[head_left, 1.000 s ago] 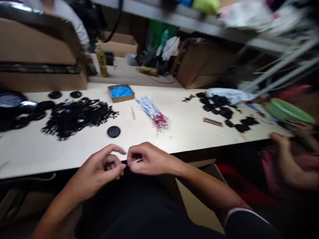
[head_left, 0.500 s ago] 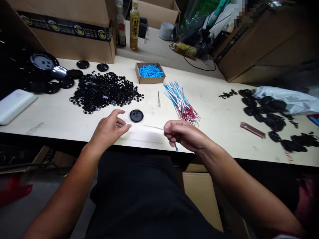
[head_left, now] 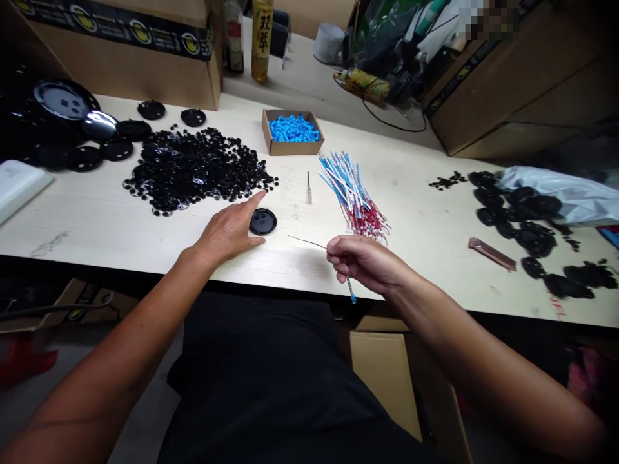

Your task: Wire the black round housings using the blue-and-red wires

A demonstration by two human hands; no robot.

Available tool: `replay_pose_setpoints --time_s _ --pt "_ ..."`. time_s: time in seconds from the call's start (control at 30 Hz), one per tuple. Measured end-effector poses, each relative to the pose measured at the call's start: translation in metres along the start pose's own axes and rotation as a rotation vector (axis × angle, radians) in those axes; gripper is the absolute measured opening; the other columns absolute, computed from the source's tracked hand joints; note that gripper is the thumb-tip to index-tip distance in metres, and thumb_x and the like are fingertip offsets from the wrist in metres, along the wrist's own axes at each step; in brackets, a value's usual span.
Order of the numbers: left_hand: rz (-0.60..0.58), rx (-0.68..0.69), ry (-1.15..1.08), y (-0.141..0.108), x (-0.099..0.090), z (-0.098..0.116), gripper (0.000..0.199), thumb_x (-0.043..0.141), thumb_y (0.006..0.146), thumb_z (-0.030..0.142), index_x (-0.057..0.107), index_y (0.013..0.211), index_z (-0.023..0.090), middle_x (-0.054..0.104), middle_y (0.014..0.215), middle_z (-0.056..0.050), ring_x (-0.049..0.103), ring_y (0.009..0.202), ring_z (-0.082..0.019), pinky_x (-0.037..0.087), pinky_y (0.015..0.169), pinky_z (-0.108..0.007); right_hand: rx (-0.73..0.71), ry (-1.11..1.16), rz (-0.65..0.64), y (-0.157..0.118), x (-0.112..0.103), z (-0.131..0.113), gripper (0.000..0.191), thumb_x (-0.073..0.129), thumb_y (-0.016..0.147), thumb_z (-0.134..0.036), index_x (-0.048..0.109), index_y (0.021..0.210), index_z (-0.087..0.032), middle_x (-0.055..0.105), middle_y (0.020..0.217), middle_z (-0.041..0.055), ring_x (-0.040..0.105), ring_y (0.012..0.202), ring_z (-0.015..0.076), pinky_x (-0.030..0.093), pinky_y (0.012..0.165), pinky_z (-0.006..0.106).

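Observation:
My left hand (head_left: 231, 231) is open, thumb and index finger spread at the left edge of a round black plastic disc (head_left: 264, 221) lying on the table; whether it touches the disc I cannot tell. Pinched in my right hand (head_left: 360, 258) is a thin wire (head_left: 307, 241), its bare-looking end pointing left and its blue-tipped end hanging below my fingers. Just behind the right hand lies a bundle of blue, white and red wires (head_left: 353, 196). A small screwdriver (head_left: 309, 192) with a clear handle rests between the disc and the bundle.
A heap of small black parts (head_left: 193, 167) spreads at the left. Behind stands a cardboard tray (head_left: 293, 148) of blue pieces. More black discs (head_left: 536, 235) lie right, near a brown packet (head_left: 492, 254) and a white bag (head_left: 556, 193). Large cardboard boxes (head_left: 145, 61) stand behind.
My left hand has moved right and forward to the black disc, its fingers spreading wider. My right hand still holds the wire and has shifted slightly right. The view has tilted a little.

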State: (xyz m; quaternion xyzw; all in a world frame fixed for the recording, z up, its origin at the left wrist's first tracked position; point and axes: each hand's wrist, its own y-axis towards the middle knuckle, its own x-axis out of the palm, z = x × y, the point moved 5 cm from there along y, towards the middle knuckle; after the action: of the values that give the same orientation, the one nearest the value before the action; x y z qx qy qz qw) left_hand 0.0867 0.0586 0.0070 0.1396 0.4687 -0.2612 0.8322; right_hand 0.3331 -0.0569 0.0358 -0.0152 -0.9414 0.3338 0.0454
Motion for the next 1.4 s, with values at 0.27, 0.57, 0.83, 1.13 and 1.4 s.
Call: replay_pose_setpoints --time_s 0.27,0.57,0.83,1.13,1.4 --pt "0.091 0.104 -0.247 0.007 0.007 -0.018 0.079 0.083 0.079 0.028 0.056 0.153 0.023 0.066 0.151 -0.015 0.061 0.140 -0.035 0.045 0.120 -0.051 -0.261 -0.256 0.153 0.000 -0.002 -0.012 0.010 0.070 0.066 -0.027 0.064 0.066 -0.018 0.057 0.061 -0.0026 0.051 0.050 0.0106 0.049 0.046 0.024" --pt "0.142 -0.231 -1.161 -0.027 0.001 -0.013 0.076 0.099 0.067 0.031 0.064 0.133 0.021 0.078 0.128 -0.013 0.069 0.132 -0.031 0.046 0.122 -0.052 -0.683 -0.542 0.253 -0.038 0.028 -0.035 0.004 0.065 0.081 -0.018 0.068 0.078 -0.018 0.063 0.070 -0.0016 0.056 0.063 0.0119 0.044 0.058 0.024" --pt "0.148 -0.282 -1.324 -0.042 -0.004 -0.004 0.070 0.100 0.067 0.029 0.068 0.129 0.021 0.081 0.120 -0.011 0.071 0.128 -0.034 0.051 0.118 -0.054 -0.849 -0.732 0.292 -0.052 0.046 -0.049 0.007 0.064 0.086 -0.015 0.066 0.080 -0.020 0.066 0.072 -0.0003 0.059 0.065 0.0144 0.042 0.060 0.028" --pt "0.176 -0.247 -1.229 -0.045 -0.013 0.002 0.071 0.099 0.067 0.030 0.065 0.129 0.021 0.080 0.128 -0.013 0.070 0.131 -0.033 0.047 0.122 -0.053 -0.868 -0.756 0.301 -0.052 0.053 -0.052 0.008 0.064 0.087 -0.016 0.065 0.080 -0.021 0.066 0.072 0.0006 0.058 0.064 0.0148 0.044 0.062 0.028" --pt "0.198 -0.189 -1.116 -0.048 -0.018 0.004 0.067 0.099 0.069 0.033 0.065 0.126 0.023 0.078 0.130 -0.012 0.069 0.131 -0.032 0.047 0.121 -0.050 -0.887 -0.785 0.311 -0.051 0.058 -0.049 0.009 0.063 0.087 -0.015 0.065 0.079 -0.020 0.064 0.070 -0.0007 0.056 0.063 0.0139 0.042 0.063 0.028"
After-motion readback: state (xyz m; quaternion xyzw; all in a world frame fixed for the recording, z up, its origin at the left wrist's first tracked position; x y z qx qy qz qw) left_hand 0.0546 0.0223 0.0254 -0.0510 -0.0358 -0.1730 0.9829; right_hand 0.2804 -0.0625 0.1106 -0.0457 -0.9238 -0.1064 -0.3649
